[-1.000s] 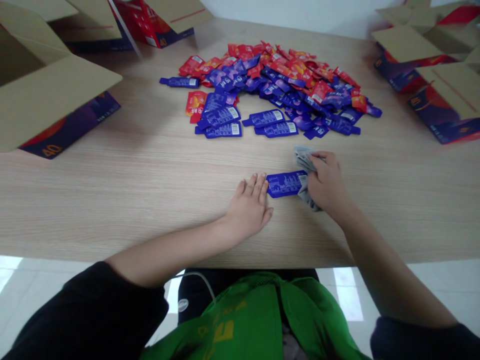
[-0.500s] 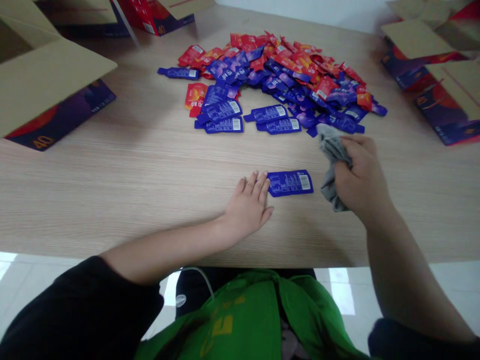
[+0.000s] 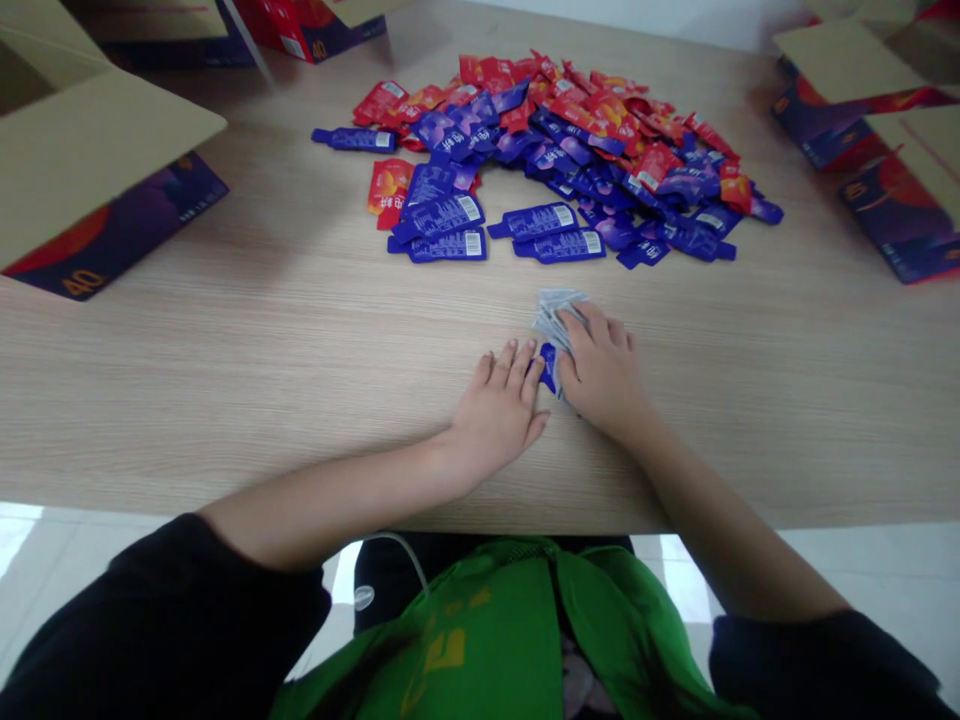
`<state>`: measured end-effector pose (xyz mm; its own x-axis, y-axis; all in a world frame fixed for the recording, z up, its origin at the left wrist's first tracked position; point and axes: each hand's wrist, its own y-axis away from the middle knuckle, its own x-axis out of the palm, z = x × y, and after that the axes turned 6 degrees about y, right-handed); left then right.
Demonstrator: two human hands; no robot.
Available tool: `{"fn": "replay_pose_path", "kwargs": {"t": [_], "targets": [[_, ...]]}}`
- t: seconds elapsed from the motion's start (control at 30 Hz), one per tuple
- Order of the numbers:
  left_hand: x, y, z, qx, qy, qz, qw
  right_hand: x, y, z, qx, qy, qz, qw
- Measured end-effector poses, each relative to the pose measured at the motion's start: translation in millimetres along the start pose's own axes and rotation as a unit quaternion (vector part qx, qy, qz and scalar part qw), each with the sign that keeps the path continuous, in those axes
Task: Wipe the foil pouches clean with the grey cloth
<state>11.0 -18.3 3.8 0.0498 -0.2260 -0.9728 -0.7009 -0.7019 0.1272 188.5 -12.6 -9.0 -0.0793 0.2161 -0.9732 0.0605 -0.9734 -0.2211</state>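
Observation:
A blue sachet [image 3: 548, 366] lies flat on the table in front of me, mostly covered now. My left hand [image 3: 499, 410] rests palm down with fingers stretched out, its fingertips pressing the sachet's left end. A grey cloth [image 3: 556, 312] is bunched under my right hand [image 3: 604, 370], which grips it and presses it onto the sachet. Beyond my hands lie several separate blue sachets [image 3: 442, 246], barcodes facing up, in front of a heap of red sachets [image 3: 600, 105] and blue ones.
An open carton [image 3: 120, 230] marked 40 stands at the left with its flap toward me. More cartons stand at the back left, including a red and blue carton [image 3: 300, 30]. Other open cartons [image 3: 907, 225] stand at the right. The table's [image 3: 225, 400] front edge runs near my body.
My right hand has moved left and brought the grey cloth down over the blue sachet, covering most of it. My left hand stays in place on the sachet's end.

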Motion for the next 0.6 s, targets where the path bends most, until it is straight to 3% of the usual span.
{"fn": "replay_pose_path", "kwargs": {"t": [0.23,0.4,0.53,0.6], "targets": [[1.0,2,-7,-0.015,-0.006,-0.008,1.0,1,33,-24,0.037,-0.051,-0.039,0.997],[0.9,3,-7,-0.009,-0.028,0.002,1.0,3,31,-39,0.1,-0.108,-0.117,0.982],[-0.3,4,-7,-0.004,-0.041,-0.004,0.999,-7,20,-22,0.046,-0.122,-0.137,0.982],[-1.2,4,-7,0.0,-0.042,-0.002,0.999,-9,15,-3,-0.009,-0.106,-0.103,0.989]]}}
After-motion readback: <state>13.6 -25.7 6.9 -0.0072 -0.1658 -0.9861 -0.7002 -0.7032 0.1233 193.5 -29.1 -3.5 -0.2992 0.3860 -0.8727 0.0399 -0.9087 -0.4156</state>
